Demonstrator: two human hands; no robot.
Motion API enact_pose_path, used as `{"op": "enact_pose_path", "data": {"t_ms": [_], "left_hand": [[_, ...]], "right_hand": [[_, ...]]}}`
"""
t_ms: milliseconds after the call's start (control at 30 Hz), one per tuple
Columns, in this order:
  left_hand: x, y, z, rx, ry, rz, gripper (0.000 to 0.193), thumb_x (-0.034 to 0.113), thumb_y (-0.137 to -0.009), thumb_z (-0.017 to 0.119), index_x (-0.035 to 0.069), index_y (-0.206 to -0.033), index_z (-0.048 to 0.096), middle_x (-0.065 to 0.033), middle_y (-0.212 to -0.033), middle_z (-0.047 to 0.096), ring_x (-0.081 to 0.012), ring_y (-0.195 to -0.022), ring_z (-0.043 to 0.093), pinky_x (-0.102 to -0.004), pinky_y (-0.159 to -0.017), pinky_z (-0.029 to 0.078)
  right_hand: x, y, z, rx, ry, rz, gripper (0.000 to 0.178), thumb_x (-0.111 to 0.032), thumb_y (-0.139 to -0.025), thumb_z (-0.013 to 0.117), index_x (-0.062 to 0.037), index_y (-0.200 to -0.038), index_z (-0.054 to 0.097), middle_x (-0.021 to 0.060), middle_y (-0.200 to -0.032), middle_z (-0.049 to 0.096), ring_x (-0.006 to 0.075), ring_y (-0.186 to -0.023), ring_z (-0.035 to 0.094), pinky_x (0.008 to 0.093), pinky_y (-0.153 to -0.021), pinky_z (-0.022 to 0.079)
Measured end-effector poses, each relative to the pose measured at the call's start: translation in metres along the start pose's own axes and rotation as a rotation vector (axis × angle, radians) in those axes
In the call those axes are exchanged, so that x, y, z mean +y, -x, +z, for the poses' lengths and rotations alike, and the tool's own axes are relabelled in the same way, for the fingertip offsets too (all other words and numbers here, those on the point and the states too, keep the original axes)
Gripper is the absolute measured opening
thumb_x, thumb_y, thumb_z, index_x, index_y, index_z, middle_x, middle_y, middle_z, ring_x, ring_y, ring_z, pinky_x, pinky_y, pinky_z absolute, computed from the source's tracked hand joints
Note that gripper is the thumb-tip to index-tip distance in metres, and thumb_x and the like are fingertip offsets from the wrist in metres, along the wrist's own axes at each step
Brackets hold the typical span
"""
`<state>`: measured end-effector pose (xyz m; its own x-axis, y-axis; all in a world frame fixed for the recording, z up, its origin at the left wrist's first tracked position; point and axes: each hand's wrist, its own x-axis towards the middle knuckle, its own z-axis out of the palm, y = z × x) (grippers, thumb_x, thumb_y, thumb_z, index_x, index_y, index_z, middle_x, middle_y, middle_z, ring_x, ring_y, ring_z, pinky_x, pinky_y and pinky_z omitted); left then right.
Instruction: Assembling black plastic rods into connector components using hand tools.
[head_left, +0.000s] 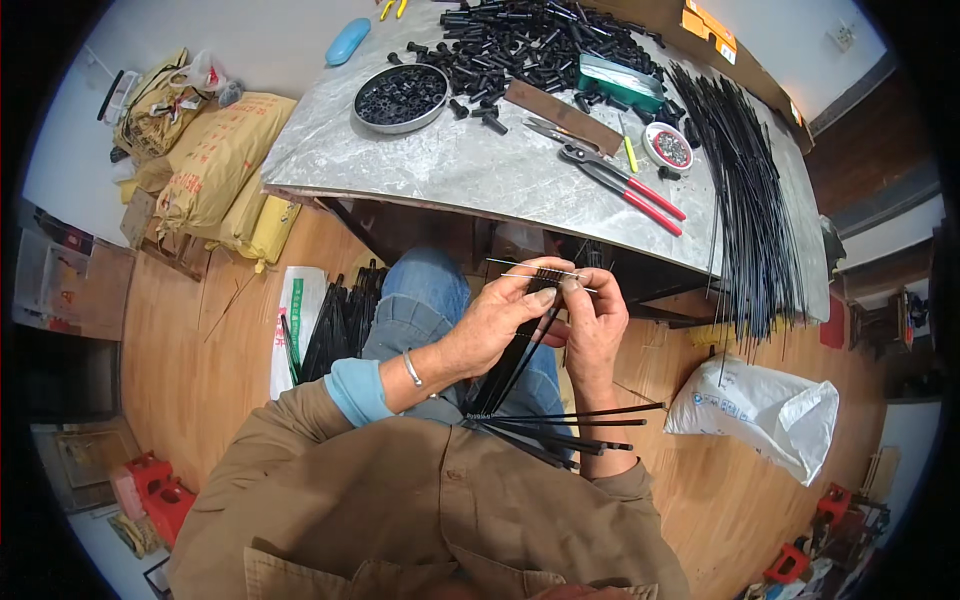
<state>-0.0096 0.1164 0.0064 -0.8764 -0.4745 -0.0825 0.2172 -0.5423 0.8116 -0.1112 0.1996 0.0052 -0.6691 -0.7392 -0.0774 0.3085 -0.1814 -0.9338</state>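
Observation:
Above my lap, both hands meet at the upper end of a flat bundle of thin black rods [508,365]. My left hand [500,312] is closed round the bundle, thumb pressed on its front. My right hand [597,310] pinches at the bundle's upper right side, fingers bent close to the left thumb. Two thin, light metal wires [505,263] cross the top of the bundle between my fingers. From the bundle's lower end, several loose black rods [590,420] fan out to the right over my apron. The exact fingertip contact is partly hidden.
On the grey table [420,165] ahead lie a pile of black tubular parts [530,45], a round tin [402,100] of small black pieces, red-handled pliers [635,195], a white dish [668,146] and long black rods [750,190]. A white sack [750,410] sits right, yellow sacks [225,160] left.

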Motion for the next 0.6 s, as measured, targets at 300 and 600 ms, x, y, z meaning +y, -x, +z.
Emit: {"op": "enact_pose_path", "data": {"t_ms": [300, 600], "left_hand": [[-0.0046, -0.0022, -0.0024, 0.028, -0.032, 0.016, 0.032, 0.013, -0.096, 0.050, 0.006, -0.127, 0.048, 0.0016, -0.100, 0.056, -0.0051, -0.076, 0.049, -0.0206, -0.068, 0.045], [0.0009, -0.0007, 0.0007, -0.009, -0.005, -0.011, 0.031, 0.014, -0.096, 0.052, 0.005, -0.125, 0.049, -0.0006, -0.110, 0.056, -0.0067, -0.092, 0.053, -0.0220, -0.073, 0.047]], "right_hand": [[0.0036, 0.0006, 0.0004, 0.066, 0.042, -0.076, 0.005, -0.007, -0.089, 0.056, -0.0037, -0.092, 0.054, 0.0040, -0.089, 0.061, 0.0086, -0.077, 0.056, 0.0223, -0.071, 0.047], [0.0077, -0.0003, -0.0048, 0.055, 0.083, -0.134, 0.008, -0.009, -0.091, 0.056, -0.0028, -0.095, 0.053, 0.0053, -0.088, 0.061, 0.0095, -0.075, 0.060, 0.0224, -0.052, 0.055]]}}
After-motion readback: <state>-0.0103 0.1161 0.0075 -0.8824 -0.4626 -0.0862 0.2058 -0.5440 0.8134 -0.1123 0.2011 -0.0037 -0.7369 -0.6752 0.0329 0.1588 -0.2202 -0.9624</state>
